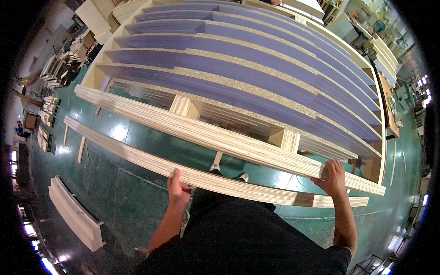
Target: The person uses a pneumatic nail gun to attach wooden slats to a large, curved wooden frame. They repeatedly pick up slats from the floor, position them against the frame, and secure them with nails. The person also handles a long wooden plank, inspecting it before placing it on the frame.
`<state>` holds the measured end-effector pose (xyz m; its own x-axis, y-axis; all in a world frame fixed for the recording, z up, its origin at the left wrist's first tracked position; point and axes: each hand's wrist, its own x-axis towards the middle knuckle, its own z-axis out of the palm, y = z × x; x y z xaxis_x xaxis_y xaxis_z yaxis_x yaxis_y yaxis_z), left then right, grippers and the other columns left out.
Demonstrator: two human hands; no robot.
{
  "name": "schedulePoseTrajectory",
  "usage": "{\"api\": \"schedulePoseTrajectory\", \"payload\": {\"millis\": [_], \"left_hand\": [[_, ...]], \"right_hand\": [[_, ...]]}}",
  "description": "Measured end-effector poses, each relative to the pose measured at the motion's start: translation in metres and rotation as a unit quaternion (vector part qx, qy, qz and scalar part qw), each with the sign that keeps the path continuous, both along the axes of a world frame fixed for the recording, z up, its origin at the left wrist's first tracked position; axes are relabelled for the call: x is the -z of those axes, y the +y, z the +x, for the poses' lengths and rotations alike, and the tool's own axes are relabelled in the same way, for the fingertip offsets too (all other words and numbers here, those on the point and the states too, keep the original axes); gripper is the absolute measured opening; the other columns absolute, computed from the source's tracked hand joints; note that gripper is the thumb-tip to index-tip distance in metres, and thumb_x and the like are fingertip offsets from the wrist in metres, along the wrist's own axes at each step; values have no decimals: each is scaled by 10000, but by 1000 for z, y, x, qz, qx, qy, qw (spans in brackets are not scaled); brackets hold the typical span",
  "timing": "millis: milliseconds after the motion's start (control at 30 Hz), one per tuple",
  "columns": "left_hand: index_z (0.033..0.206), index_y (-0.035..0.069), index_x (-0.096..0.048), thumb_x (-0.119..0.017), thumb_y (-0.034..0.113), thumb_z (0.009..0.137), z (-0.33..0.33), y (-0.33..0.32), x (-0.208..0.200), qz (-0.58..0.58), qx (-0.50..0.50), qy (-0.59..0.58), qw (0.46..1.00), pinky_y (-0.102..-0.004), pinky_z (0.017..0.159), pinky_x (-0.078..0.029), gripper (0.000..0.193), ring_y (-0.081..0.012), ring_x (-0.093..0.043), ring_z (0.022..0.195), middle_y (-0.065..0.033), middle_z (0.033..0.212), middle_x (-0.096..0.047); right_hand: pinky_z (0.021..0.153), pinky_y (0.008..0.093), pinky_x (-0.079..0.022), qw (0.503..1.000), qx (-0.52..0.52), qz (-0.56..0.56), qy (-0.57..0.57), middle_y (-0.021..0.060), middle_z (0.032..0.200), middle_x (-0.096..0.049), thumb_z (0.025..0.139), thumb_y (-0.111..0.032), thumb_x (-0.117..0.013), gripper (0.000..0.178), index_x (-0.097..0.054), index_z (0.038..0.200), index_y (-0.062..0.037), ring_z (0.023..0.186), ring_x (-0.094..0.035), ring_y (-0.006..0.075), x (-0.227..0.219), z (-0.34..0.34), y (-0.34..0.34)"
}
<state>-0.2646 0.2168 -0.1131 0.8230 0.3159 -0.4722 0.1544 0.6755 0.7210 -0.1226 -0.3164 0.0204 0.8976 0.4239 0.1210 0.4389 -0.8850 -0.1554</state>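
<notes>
The loose beam (252,189) lies at the near side, running left to right between the person's body and the slatted frame (381,137), roughly alongside the frame's front rail (229,144). The striped edge suggests layered plywood: expect a stiff, fairly heavy piece, dry rather than slippery, hard to break but liable to splinter at its edges. Length makes it prone to tipping; a wide two-handed hold, spaced evenly about the middle, is advisable. The left hand (179,189) holds the beam's near edge, thumb on top and fingers curled below, partly hidden. The right hand (333,178) grips the front rail near its right end, fingers over the top, thumb on the near side; grip force cannot be told. Beyond the rail stand two wood blocks (184,107), then rows of blue-purple slats (256,66). A pale panel (75,213) lies at left on the green floor (121,215). No legible label or writing shows on the beam or frame.
</notes>
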Motion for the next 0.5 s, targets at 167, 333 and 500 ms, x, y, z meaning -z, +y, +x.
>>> {"api": "schedulePoseTrajectory", "payload": {"millis": [167, 333, 500], "left_hand": [[1244, 66, -532, -577, 367, 1016, 5, -7, -19, -10, -45, 15, 999, -432, 702, -591, 379, -278, -679, 899, -122, 1075, -658], [1290, 67, -532, -587, 339, 1021, 13, -21, -66, -6, -89, 42, 995, -505, 795, -630, 387, -306, -698, 1001, -143, 1130, -664], [1298, 92, -546, -598, 350, 1021, 19, -13, -92, -31, -87, -8, 996, -525, 813, -633, 382, -308, -694, 1053, -128, 1192, -667]], "right_hand": [[842, 496, -477, 1000, -11, 0, -11, 130, 943, -584, 577, -383, -944, 683, -564, 1028, -39, 914, -592, 364, 1, 0, -2], [1049, 561, -384, 998, -1, -68, 9, 144, 1114, -574, 580, -394, -936, 802, -539, 1192, -61, 1108, -548, 371, -18, 0, 13], [1124, 602, -317, 998, -37, 4, 45, 163, 1323, -549, 569, -462, -923, 980, -510, 1366, -70, 1261, -502, 393, -73, -34, 72]]}}
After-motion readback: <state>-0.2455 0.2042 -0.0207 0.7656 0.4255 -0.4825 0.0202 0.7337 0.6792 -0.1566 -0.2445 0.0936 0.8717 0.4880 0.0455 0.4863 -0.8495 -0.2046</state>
